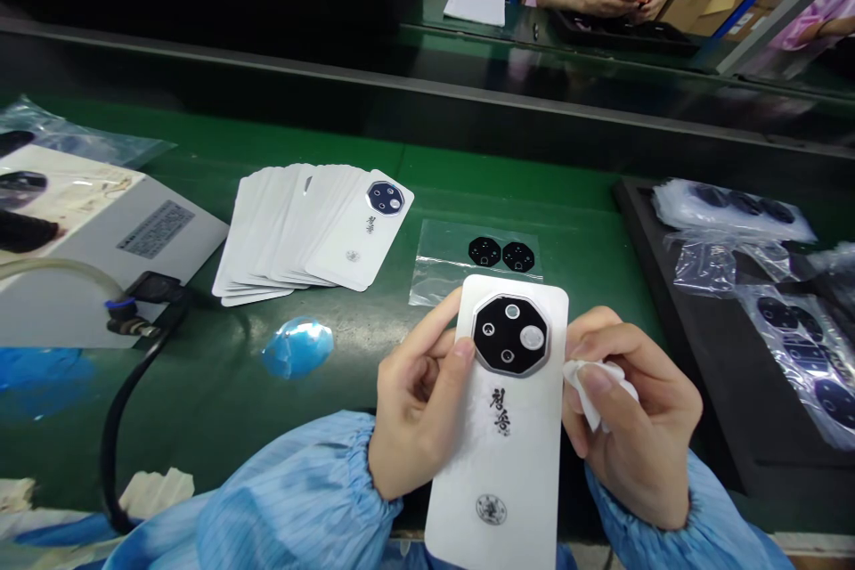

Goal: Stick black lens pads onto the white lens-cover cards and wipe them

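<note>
A smooth white rectangular panel with rounded corners [517,463] is held over the near edge of the green bench [361,347], its black octagonal lens plate [498,358] uppermost. The left hand [418,405] grips its left edge, thumb on the face beside the plate, probably to steady it while leaving the front exposed. The right hand [638,423] pinches a crumpled white cloth [575,377] close by the right edge; contact is unclear. Just beyond lies a clear plastic sheet [437,260] bearing two black octagonal pieces. Further left, matching white panels [287,236] overlap in a fan, perhaps for easy picking.
</note>
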Demonstrator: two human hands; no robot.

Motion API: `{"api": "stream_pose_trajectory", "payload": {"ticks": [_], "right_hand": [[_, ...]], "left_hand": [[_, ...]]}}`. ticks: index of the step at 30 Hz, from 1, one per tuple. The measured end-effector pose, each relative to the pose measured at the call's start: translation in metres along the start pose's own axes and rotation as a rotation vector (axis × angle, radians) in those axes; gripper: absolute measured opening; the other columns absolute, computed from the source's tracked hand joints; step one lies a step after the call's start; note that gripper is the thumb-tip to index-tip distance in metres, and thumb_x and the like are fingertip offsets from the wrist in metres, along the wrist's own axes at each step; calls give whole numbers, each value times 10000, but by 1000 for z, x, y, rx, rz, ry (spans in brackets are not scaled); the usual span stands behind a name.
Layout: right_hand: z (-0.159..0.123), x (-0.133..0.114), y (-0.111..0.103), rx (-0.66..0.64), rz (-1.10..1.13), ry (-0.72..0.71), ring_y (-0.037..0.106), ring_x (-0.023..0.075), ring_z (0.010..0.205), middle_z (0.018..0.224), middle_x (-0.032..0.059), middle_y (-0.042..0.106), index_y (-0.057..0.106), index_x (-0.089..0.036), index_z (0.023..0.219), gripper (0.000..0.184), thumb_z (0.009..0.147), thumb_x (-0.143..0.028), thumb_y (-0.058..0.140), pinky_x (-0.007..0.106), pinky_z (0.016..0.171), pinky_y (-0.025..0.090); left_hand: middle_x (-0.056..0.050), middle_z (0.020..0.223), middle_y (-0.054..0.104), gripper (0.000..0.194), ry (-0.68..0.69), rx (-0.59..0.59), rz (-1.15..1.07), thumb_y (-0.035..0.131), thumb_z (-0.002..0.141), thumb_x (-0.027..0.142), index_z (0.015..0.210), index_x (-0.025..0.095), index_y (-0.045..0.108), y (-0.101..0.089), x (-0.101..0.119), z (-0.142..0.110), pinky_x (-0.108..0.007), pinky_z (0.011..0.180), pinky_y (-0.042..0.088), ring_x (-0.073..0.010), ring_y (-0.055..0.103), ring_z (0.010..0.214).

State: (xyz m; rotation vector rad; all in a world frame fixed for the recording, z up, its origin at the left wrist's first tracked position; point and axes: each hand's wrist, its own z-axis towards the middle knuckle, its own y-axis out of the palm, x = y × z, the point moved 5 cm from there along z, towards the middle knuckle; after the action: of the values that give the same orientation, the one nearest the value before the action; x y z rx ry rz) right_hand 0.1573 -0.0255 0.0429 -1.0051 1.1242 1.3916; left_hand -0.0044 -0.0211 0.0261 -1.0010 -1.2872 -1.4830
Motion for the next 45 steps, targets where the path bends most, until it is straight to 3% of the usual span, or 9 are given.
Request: {"api": "stream_pose_trajectory", "payload": {"ticks": [5,10,13,16,19,23,28,34,45], "right_hand": [[6,-4,-1,46,-29,-42,439,20,376,841,-3,503,621,-183,872,82,903,-134,564,172,255,314],[46,12,-44,263,-185,-169,565,124,589,887,29,586,524,-219,949,85,912,-256,591,253,432,473],[75,47,-76,204,-371,-91,551,146,641,788,-5,546,456,-238,1017,198,936,-405,526,273,518,492],[87,73,-95,133,-622,-7,534,164,672,775,-8,507,464,-237,1098,295,942,-487,450,324,632,483],[86,83,-91,16,-809,39,552,223,767,827,26,555,495,-241,1185,434,860,-519,571,370,713,462],[89,86,-73,-182,-1012,16,526,309,1014,1094,100,588,460,-236,1268,566,793,-467,662,446,882,422],[109,93,-65,-278,-1008,16,523,308,1043,1091,80,602,465,-258,1277,556,787,-413,678,446,917,408],[115,98,-61,-362,-998,-17,490,306,1089,1122,67,601,495,-268,1254,572,758,-448,716,446,962,380],[114,103,-60,-407,-1012,-65,483,299,1073,1122,62,599,516,-273,1229,560,752,-486,718,455,996,330]], "left_hand": [[44,593,535,401,-31,-3,75,476,965,239,1364,276,488,-1,-5,0,-176,384,278,-62,386,443],[-7,824,669,498,-194,-138,255,456,965,247,1444,233,323,3,-38,3,-215,628,488,-125,597,711],[-65,1039,642,567,-258,-233,393,449,949,250,1476,230,241,3,-62,3,-258,668,522,-163,614,825],[-105,1202,535,627,-150,-263,650,447,928,224,1497,238,184,1,-70,1,-326,795,527,-199,580,962],[-125,1293,420,637,-9,-274,903,443,908,181,1490,236,190,3,-65,-5,-438,983,443,-261,465,1153],[-153,1360,326,648,77,-200,1123,545,849,204,1443,195,289,1,-52,-7,-519,977,414,-310,409,1136],[-97,1230,467,347,247,-202,1048,518,887,185,1232,200,479,-1,-45,49,-434,1059,369,-247,443,1186],[-71,1052,502,296,124,-357,1120,668,813,291,1051,162,549,-7,-73,133,-369,918,484,-215,583,972],[-73,953,526,506,-101,-422,1322,816,614,486,902,156,562,-2,-78,162,-365,804,498,-248,595,886]]}}
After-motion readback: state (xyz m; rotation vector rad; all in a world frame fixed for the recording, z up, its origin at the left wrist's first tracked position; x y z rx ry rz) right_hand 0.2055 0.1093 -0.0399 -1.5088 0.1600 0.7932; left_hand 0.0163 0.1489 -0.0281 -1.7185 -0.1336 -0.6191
